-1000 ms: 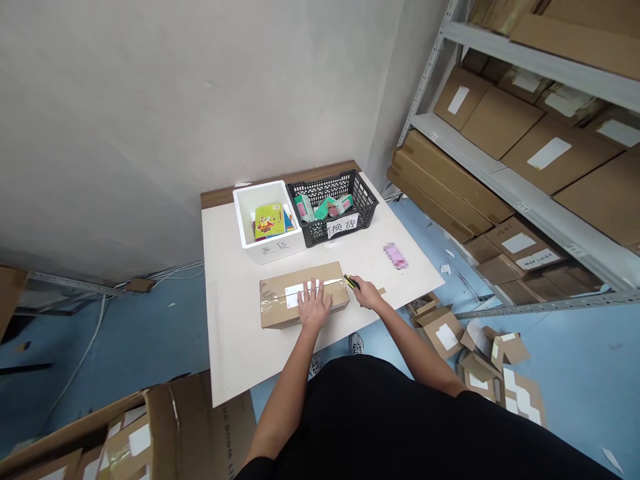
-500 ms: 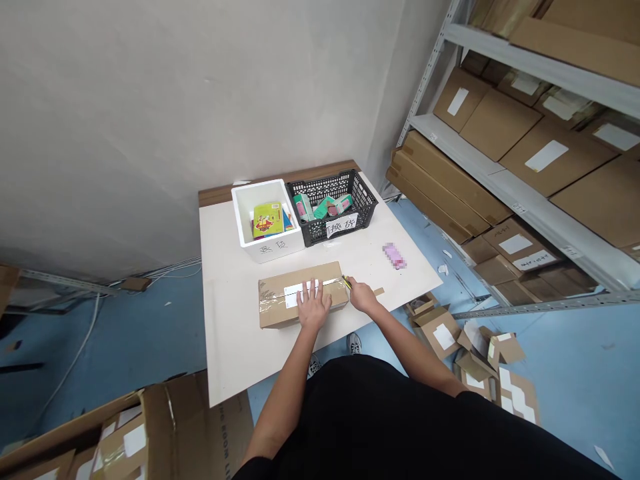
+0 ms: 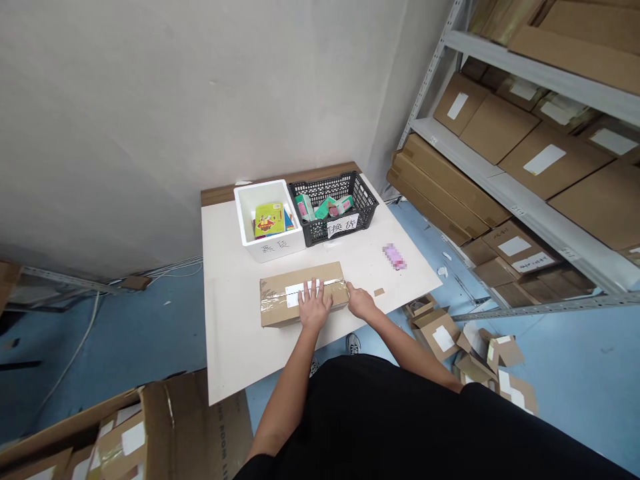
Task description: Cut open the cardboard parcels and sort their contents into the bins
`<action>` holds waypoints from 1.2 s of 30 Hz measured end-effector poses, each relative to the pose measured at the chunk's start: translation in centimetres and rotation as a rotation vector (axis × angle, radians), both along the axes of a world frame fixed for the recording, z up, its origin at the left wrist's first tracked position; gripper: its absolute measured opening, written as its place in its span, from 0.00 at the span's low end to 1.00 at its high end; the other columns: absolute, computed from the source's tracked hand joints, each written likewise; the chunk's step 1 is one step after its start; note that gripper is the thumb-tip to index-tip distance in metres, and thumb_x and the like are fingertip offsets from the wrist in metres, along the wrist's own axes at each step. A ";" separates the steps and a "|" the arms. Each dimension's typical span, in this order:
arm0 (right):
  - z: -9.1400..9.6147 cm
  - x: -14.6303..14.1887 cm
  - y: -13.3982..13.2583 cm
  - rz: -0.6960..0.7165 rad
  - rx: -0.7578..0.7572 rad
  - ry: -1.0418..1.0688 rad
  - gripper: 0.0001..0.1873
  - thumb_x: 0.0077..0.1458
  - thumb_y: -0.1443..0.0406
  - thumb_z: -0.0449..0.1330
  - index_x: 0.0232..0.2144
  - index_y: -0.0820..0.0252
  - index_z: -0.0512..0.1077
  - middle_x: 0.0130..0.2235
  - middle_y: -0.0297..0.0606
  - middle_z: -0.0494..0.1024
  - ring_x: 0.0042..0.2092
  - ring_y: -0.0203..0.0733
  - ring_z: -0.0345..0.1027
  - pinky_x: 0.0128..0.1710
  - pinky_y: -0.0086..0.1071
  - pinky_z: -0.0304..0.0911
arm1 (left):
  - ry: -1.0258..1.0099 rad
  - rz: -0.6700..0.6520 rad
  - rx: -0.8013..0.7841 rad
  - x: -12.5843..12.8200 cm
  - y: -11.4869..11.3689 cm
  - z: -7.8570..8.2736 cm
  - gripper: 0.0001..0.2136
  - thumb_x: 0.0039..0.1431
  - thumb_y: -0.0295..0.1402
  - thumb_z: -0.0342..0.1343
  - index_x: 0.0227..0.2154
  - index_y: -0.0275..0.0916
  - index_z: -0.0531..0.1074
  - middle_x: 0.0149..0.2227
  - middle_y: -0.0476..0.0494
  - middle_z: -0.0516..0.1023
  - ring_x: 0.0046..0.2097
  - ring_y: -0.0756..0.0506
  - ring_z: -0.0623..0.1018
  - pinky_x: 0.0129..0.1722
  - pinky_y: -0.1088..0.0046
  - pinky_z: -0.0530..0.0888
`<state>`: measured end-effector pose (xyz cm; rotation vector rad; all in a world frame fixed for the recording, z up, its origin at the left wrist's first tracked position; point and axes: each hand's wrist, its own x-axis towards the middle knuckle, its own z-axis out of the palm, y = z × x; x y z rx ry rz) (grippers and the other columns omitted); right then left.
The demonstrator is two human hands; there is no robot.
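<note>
A long brown cardboard box [image 3: 277, 303], taped along its top and carrying a white label, lies on the white table [image 3: 235, 340]. My left hand [image 3: 314, 305] rests flat on the box's top with its fingers spread. My right hand [image 3: 361, 303] is closed at the box's right end, against the tape seam. It grips a yellow-and-black utility knife that is almost hidden by the fingers.
Behind the box stand a white bin [image 3: 273, 252] with colourful booklets and a black basket [image 3: 323, 232] with green packets. A pink item [image 3: 394, 257] and a brown scrap [image 3: 379, 292] lie to the right. Shelves of cartons [image 3: 500, 127] stand at right; opened boxes [image 3: 440, 330] litter the floor.
My right hand has slid left with the knife, from beside the box to its right end. The left hand has stayed flat on the box.
</note>
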<state>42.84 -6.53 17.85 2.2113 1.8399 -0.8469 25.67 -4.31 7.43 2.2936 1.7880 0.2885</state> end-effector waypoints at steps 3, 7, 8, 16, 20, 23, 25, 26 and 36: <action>-0.1 0.1 -0.5 0.008 0.004 0.009 0.30 0.60 0.74 0.54 0.64 0.59 0.62 0.48 0.51 0.82 0.50 0.53 0.77 0.42 0.35 0.64 | 0.001 -0.001 -0.002 0.0 -0.1 -0.1 0.31 0.72 0.48 0.44 0.73 0.42 0.57 0.76 0.42 0.53 0.77 0.33 0.47 0.74 0.45 0.44; 0.0 0.2 -0.9 -0.009 -0.003 0.036 0.31 0.59 0.74 0.55 0.64 0.59 0.62 0.48 0.52 0.82 0.50 0.54 0.77 0.42 0.35 0.64 | 0.012 0.003 -0.007 -0.1 -0.2 -0.1 0.32 0.72 0.48 0.44 0.73 0.41 0.57 0.76 0.42 0.52 0.77 0.33 0.46 0.74 0.45 0.44; 0.0 0.3 -1.0 -0.015 -0.002 0.043 0.31 0.59 0.73 0.55 0.64 0.59 0.62 0.48 0.52 0.82 0.50 0.54 0.77 0.42 0.35 0.64 | 0.012 0.004 -0.010 -0.1 -0.2 -0.1 0.32 0.71 0.48 0.44 0.74 0.42 0.57 0.76 0.42 0.53 0.77 0.33 0.46 0.74 0.45 0.44; -0.7 2.4 -2.2 -0.094 0.067 0.182 0.27 0.63 0.71 0.53 0.64 0.55 0.66 0.47 0.47 0.82 0.48 0.51 0.78 0.42 0.34 0.65 | -0.021 0.010 -0.050 -0.2 0.1 0.8 0.32 0.70 0.47 0.45 0.74 0.45 0.57 0.76 0.42 0.54 0.77 0.33 0.46 0.74 0.45 0.46; -3.2 3.4 -2.4 -0.283 0.257 0.261 0.30 0.70 0.64 0.50 0.71 0.56 0.55 0.48 0.46 0.82 0.49 0.50 0.78 0.47 0.35 0.66 | -0.062 -0.050 -0.103 -2.9 1.8 2.0 0.31 0.69 0.47 0.48 0.72 0.43 0.61 0.74 0.40 0.61 0.75 0.36 0.56 0.72 0.52 0.57; -6.1 2.7 -2.2 -0.387 0.248 0.357 0.38 0.68 0.54 0.57 0.73 0.60 0.51 0.50 0.48 0.82 0.51 0.52 0.78 0.49 0.37 0.67 | -0.046 0.138 -0.065 -6.5 2.9 2.4 0.29 0.69 0.45 0.47 0.69 0.39 0.66 0.73 0.36 0.62 0.74 0.33 0.58 0.70 0.51 0.60; -8.1 1.9 -2.0 -0.433 0.221 0.428 0.44 0.63 0.49 0.62 0.72 0.60 0.52 0.51 0.48 0.81 0.51 0.52 0.78 0.49 0.37 0.68 | 0.006 0.338 -0.051 -8.6 3.2 2.4 0.32 0.69 0.47 0.45 0.70 0.35 0.64 0.74 0.31 0.58 0.74 0.28 0.54 0.69 0.45 0.59; -8.9 1.5 -1.7 -0.460 0.212 0.458 0.45 0.61 0.48 0.64 0.71 0.60 0.54 0.51 0.47 0.81 0.50 0.52 0.79 0.49 0.37 0.69 | 0.033 0.401 -0.053 -9.2 3.1 2.3 0.33 0.70 0.48 0.44 0.71 0.33 0.62 0.74 0.28 0.56 0.75 0.26 0.52 0.69 0.43 0.58; -9.7 4.9 7.4 -0.797 0.429 0.394 0.36 0.60 0.43 0.58 0.59 0.64 0.67 0.50 0.53 0.82 0.52 0.54 0.77 0.49 0.39 0.68 | 0.133 0.223 -0.132 -1.5 -2.8 3.4 0.37 0.69 0.55 0.43 0.61 0.24 0.73 0.57 0.15 0.76 0.62 0.21 0.72 0.61 0.39 0.65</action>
